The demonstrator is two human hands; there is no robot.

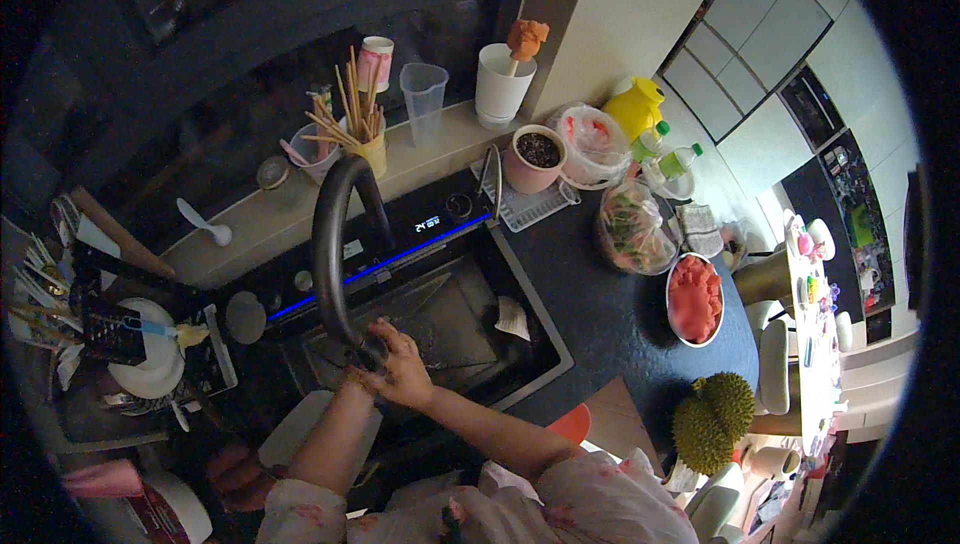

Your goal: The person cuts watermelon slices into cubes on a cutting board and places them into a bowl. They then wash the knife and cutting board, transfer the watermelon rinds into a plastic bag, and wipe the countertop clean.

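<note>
My hands meet at the lower end of a dark gooseneck faucet [328,266], over a black kitchen sink [536,386]. My right hand [407,373] lies beside the spray head [367,353], its fingers pointing up along it; whether it grips the head cannot be told. Only the wrist and edge of my left hand [361,379] show below the spray head, and its fingers are hidden. Inside the basin, a pale ribbed piece [513,319] rests near the right wall. A lit blue strip [420,244] and a digital display [427,224] run along the sink's back panel.
Right of the sink stand a bowl of red fruit chunks [694,300], a durian [712,422], a bagged bundle [636,233] and a pink plant pot [534,161]. A cup of chopsticks [367,146] is on the ledge behind. To the left is a dish rack [223,349] with plates [150,375].
</note>
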